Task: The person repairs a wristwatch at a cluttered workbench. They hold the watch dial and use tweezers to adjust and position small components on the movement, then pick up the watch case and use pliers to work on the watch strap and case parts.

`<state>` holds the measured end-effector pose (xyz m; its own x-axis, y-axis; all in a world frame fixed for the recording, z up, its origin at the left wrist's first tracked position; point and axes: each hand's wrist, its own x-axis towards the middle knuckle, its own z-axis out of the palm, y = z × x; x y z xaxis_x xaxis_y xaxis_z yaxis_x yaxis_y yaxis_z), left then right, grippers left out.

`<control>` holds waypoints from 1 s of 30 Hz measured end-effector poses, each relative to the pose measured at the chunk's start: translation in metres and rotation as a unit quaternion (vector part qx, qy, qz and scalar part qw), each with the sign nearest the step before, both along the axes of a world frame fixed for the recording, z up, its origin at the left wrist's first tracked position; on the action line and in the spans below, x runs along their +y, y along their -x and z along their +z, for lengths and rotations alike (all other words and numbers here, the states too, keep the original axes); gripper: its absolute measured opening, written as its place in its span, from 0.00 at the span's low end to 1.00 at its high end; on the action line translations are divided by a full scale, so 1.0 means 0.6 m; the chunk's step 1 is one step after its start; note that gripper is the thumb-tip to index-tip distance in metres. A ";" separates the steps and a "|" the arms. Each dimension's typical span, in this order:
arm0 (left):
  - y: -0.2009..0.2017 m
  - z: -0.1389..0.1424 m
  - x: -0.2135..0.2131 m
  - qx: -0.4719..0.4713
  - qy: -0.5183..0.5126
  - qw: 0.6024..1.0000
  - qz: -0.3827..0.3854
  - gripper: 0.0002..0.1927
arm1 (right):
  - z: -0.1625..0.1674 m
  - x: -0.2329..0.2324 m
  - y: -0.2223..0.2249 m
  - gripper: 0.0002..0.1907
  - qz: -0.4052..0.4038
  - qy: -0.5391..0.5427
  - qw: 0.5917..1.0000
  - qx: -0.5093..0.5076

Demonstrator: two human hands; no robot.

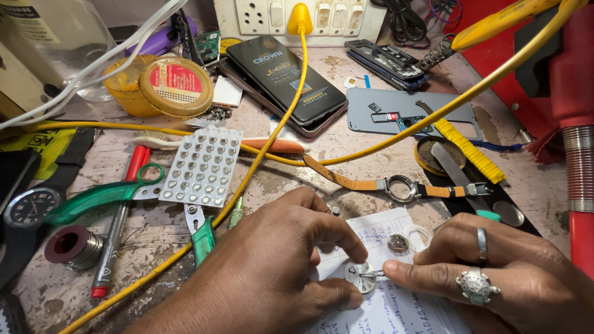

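Observation:
My left hand (pixel 278 266) pinches a small round watch dial (pixel 359 276) between thumb and forefinger, on a written sheet of white paper (pixel 383 229). My right hand (pixel 495 272), with two rings on it, holds fine tweezers (pixel 371 273) whose tip touches the dial. A small metal watch part (pixel 398 243) lies on the paper just behind. An empty watch case on an orange strap (pixel 396 185) lies beyond the hands.
A yellow cable (pixel 260 161) crosses the bench. A blister card of button cells (pixel 201 166) rests on green-handled pliers (pixel 105 195). A dark phone (pixel 284 77), a grey phone back (pixel 408 111), a yellow tin (pixel 158 83), a solder spool (pixel 71 246) and a black wristwatch (pixel 28 207) surround.

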<state>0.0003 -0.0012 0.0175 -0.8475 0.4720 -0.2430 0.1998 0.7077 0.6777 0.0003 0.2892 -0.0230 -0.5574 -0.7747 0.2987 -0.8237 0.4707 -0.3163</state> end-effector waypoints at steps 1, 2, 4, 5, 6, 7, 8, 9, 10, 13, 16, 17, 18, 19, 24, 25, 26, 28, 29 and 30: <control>0.000 -0.001 0.000 -0.002 -0.001 1.000 0.001 0.21 | 0.000 0.000 0.000 0.25 0.003 0.003 1.000 -0.001; 0.000 -0.002 -0.001 0.002 -0.005 1.000 0.000 0.20 | 0.000 0.000 0.001 0.25 0.006 0.006 1.000 -0.002; 0.000 -0.003 -0.002 0.009 -0.014 1.000 -0.001 0.19 | 0.000 -0.001 0.001 0.25 0.008 0.009 1.000 0.003; 0.000 -0.004 -0.002 0.009 -0.015 1.000 0.000 0.19 | 0.000 -0.002 0.001 0.24 0.008 0.011 1.000 0.006; 0.000 -0.004 -0.002 0.009 -0.016 1.000 0.001 0.19 | 0.001 -0.002 0.001 0.24 0.007 0.011 1.000 0.008; 0.000 -0.004 -0.002 0.009 -0.018 1.000 0.002 0.18 | 0.001 -0.003 0.000 0.24 0.007 0.012 1.000 0.011; -0.001 -0.004 -0.002 0.006 -0.017 1.000 0.003 0.18 | 0.001 -0.004 0.000 0.24 0.005 0.012 1.000 0.009; -0.001 -0.004 -0.002 0.004 -0.016 1.000 0.004 0.18 | 0.001 -0.005 -0.001 0.24 0.003 0.011 1.000 0.007; -0.001 -0.004 -0.001 0.001 -0.016 1.000 0.005 0.18 | 0.001 -0.005 -0.002 0.23 0.000 0.012 1.000 0.007; -0.001 -0.005 -0.003 0.001 -0.014 1.000 0.005 0.20 | 0.001 -0.008 -0.003 0.21 -0.010 0.015 1.000 0.008; 0.000 -0.006 -0.006 0.010 -0.021 1.000 -0.003 0.18 | 0.001 -0.010 -0.003 0.21 -0.007 0.015 1.000 0.012; 0.000 -0.006 -0.006 0.009 -0.021 1.000 -0.001 0.18 | 0.001 -0.011 -0.003 0.21 -0.005 0.016 1.000 0.012; 0.000 -0.007 -0.006 0.007 -0.020 1.000 0.001 0.18 | 0.001 -0.011 -0.003 0.22 -0.004 0.018 1.000 0.010; 0.000 -0.008 -0.006 0.006 -0.019 1.000 0.002 0.18 | 0.002 -0.011 -0.002 0.22 -0.003 0.017 1.000 0.009; 0.000 -0.008 -0.006 0.009 -0.025 1.000 0.000 0.18 | 0.006 -0.014 0.000 0.23 0.001 0.003 1.000 0.004; 0.000 -0.007 -0.006 0.009 -0.022 1.000 0.000 0.18 | 0.007 -0.015 0.000 0.24 0.005 0.002 1.000 0.001; -0.001 -0.007 -0.006 0.007 -0.018 1.000 0.002 0.19 | 0.008 -0.016 0.001 0.23 0.001 0.001 1.000 0.002; -0.001 -0.006 -0.005 0.003 -0.011 1.000 0.006 0.20 | 0.010 -0.016 0.001 0.24 -0.002 0.001 1.000 0.001; 0.000 -0.006 -0.005 0.004 -0.012 1.000 0.004 0.20 | 0.010 -0.017 0.001 0.24 -0.001 0.000 1.000 0.000; 0.000 -0.006 -0.005 0.005 -0.013 1.000 0.003 0.20 | 0.011 -0.016 0.002 0.25 0.006 -0.001 1.000 -0.004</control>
